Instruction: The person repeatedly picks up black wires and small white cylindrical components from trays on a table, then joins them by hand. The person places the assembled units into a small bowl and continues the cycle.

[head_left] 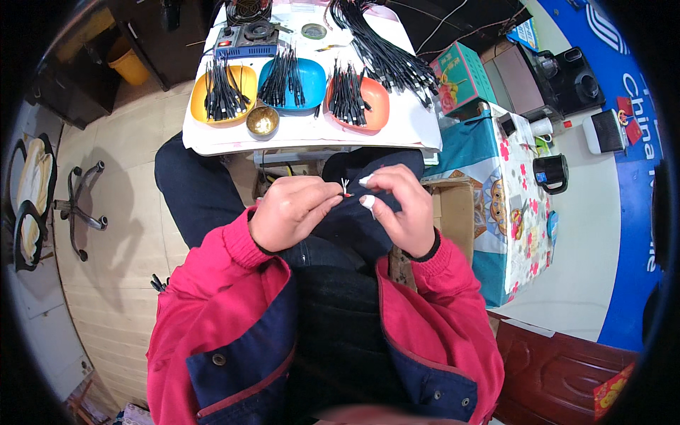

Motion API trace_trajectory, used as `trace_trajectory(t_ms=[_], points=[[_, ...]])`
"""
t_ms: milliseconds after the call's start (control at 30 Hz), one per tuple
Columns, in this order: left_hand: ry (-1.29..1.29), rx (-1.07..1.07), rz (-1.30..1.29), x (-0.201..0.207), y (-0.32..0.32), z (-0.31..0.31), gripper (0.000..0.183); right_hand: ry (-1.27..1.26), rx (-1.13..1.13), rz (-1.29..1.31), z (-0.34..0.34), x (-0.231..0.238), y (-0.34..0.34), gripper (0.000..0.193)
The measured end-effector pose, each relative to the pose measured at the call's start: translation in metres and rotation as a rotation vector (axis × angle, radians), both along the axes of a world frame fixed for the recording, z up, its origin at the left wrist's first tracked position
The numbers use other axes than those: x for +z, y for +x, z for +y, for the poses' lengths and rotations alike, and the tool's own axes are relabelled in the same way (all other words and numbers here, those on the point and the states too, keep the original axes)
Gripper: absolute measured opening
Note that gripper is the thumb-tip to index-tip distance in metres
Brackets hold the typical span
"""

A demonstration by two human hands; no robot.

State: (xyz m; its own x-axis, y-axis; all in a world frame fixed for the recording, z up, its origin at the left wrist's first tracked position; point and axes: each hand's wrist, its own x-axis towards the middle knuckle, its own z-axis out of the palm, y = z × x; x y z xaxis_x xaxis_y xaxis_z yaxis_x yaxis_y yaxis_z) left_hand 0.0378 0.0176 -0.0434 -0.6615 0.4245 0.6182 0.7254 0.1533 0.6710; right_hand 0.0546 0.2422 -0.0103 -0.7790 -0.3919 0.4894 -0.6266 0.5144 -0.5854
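Above my lap, my left hand (296, 210) pinches the end of a black cable between thumb and forefinger. Thin bare wire ends (345, 186), white and red, fan out from its fingertips. Just to the right is my right hand (401, 207), its thumb and forefinger spread with a gap between them. White tape or caps cover those two fingertips. I see nothing held in this hand, and it is apart from the wires. Most of the cable is hidden by my left hand and dark clothes.
On the white table (290, 142) stand a yellow tray (249, 79), a blue tray (316, 83) and an orange tray (377, 99), each with black cables. A brass bowl (263, 122), a small stove (248, 44) and a large cable bundle (386, 49) lie around them. An open carton (453, 212) stands right.
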Motion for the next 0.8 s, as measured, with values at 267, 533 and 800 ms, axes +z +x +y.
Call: trace_trajectory(t_ms=[267, 533, 800], points=[[-0.154, 0.039, 0.202, 0.003, 0.004, 0.002, 0.022, 0.055, 0.039, -0.133, -0.005, -0.002, 0.003, 0.012], [-0.029, 0.001, 0.072, -0.003, 0.001, 0.005, 0.021, -0.447, 0.169, -0.982, 0.005, -0.012, 0.0, 0.011], [0.051, -0.054, -0.179, -0.003, 0.005, 0.006, 0.016, 0.102, 0.091, 0.145, -0.004, -0.002, -0.002, 0.011]])
